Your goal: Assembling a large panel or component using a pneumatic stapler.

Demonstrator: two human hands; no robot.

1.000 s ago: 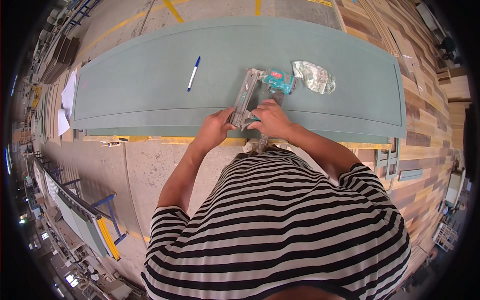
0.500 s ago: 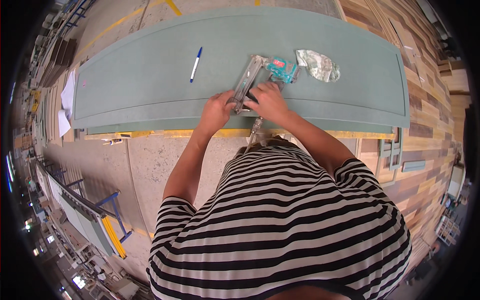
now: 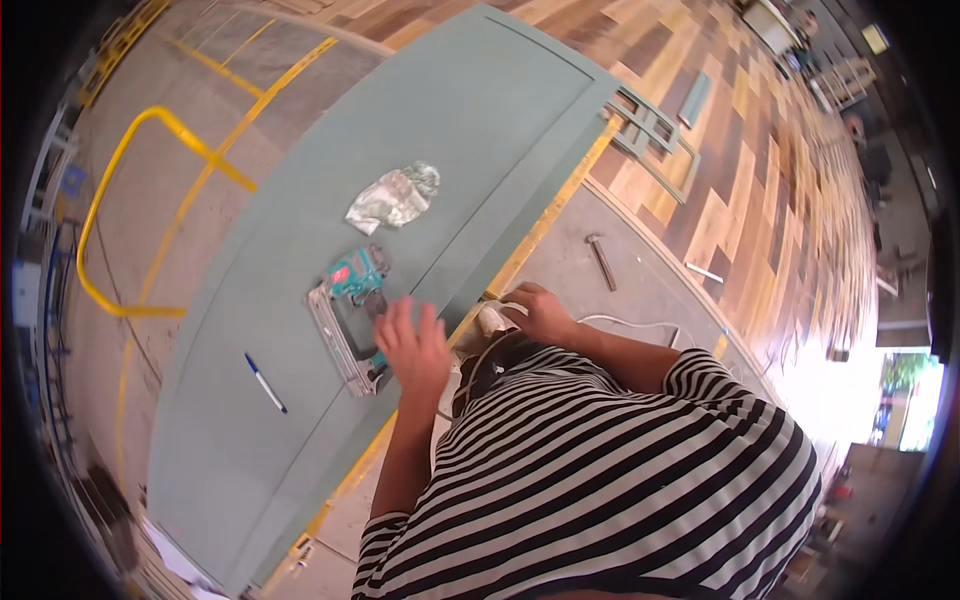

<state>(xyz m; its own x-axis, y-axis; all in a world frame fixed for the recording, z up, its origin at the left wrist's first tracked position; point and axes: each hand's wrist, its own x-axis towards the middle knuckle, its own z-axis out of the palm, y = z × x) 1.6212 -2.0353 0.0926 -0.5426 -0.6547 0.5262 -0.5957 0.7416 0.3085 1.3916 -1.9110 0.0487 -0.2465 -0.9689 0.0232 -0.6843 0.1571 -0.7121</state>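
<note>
A teal and grey nail gun (image 3: 352,275) lies on its side on a grey-green panelled door (image 3: 300,200). My left hand (image 3: 412,345) is raised beside its handle, fingers spread and slightly blurred, holding nothing. Down at my waist, my right hand (image 3: 540,312) is closed with bent fingers at a whitish pouch-like thing (image 3: 493,320). What those fingers hold, if anything, is hidden. A blue and white pen (image 3: 265,383) rests on the door to the left of the nail gun. Beyond the gun lies a crumpled green and white cloth (image 3: 395,198).
A yellow support edge (image 3: 560,205) runs under the door's near side. On the floor to the right lie a hammer (image 3: 602,262) and a thin white hose or cable (image 3: 625,321). Green frame pieces (image 3: 645,125) stand past the door's far end. A yellow tube rail (image 3: 100,230) stands at left.
Both hands have let go of the nail gun, which now lies on the door. My left hand has lifted and opened; my right has moved to my waist. The view has swung to the right.
</note>
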